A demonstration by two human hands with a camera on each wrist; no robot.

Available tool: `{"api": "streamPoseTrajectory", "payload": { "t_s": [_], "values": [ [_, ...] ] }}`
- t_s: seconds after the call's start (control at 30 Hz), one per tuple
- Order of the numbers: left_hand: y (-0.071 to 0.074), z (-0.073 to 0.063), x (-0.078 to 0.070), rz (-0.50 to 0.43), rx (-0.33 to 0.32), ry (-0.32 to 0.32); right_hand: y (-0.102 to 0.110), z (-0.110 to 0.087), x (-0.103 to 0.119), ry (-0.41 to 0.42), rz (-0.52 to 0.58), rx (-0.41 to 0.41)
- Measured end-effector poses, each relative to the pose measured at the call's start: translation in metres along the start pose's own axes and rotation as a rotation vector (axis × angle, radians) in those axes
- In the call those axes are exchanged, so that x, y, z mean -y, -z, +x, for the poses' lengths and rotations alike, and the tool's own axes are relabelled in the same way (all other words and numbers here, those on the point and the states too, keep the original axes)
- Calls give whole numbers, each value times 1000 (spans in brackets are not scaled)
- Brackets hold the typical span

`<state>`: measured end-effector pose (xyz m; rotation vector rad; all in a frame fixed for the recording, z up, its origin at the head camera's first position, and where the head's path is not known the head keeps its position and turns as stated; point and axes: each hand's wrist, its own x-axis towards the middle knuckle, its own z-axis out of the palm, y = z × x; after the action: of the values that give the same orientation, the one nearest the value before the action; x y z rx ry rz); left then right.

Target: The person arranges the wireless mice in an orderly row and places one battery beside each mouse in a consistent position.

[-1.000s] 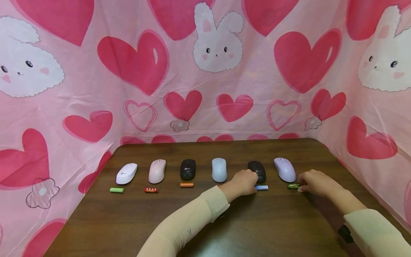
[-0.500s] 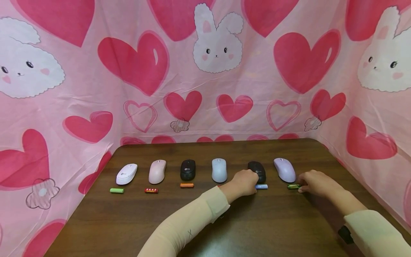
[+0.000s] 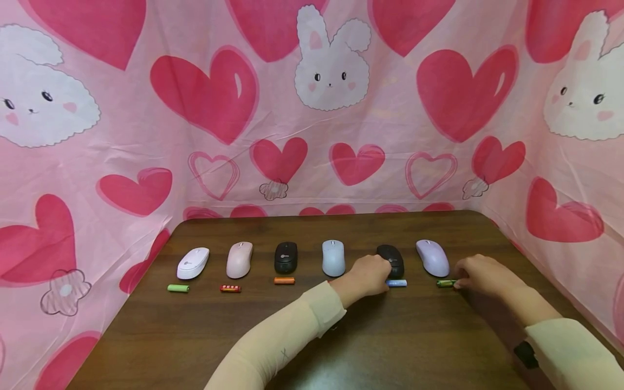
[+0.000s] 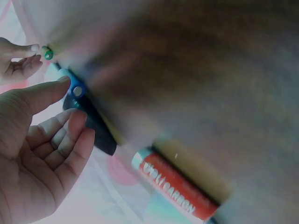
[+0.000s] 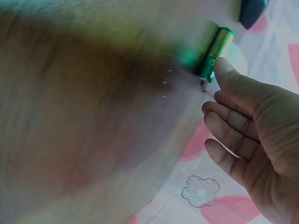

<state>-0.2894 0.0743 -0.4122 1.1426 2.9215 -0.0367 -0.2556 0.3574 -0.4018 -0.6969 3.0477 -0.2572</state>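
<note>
A blue-and-white battery [image 3: 397, 283] lies on the table before a black mouse [image 3: 391, 261]. My left hand [image 3: 369, 274] is at its left end; in the left wrist view the thumb [image 4: 53, 93] overlaps that battery, the other fingers loosely bent with a gap to the thumb. Before the lilac mouse [image 3: 432, 258] lies a green battery [image 3: 445, 283]. My right hand [image 3: 482, 277] is at its right end; in the right wrist view the thumb tip [image 5: 224, 66] is at the battery's lower end, with loosely bent fingers apart from it.
Leftward on the brown table [image 3: 234, 330] stand a light blue mouse [image 3: 333, 258], another black mouse [image 3: 285, 257], a pink mouse [image 3: 239, 260] and a white mouse [image 3: 193, 263]. Before them lie orange [image 3: 284, 280], red [image 3: 231, 288] and light green [image 3: 178, 288] batteries. A red-orange battery [image 4: 175, 184] is near my left wrist.
My right hand has drawn slightly to the right from the green battery, and my left hand slightly to the left, uncovering more of the blue one. The batteries stay in place.
</note>
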Motion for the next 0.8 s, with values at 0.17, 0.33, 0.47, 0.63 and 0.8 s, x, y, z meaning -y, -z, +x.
{"api": "streamPoseTrajectory", "payload": {
  "t_s": [0.17,0.33,0.47,0.63,0.8],
  "values": [
    [4,-8,9,22,-55,-20,9,1,7,1,-6,-59],
    [13,-22,21,56,-102,-34,18,7,19,6,-49,-153],
    [28,-34,35,56,-159,-37,27,16,31,38,-83,-238],
    [45,-46,59,-15,-264,-1,34,26,47,48,-98,-328],
    [58,-59,90,-87,-383,39,39,39,62,32,-78,-402]
  ]
}}
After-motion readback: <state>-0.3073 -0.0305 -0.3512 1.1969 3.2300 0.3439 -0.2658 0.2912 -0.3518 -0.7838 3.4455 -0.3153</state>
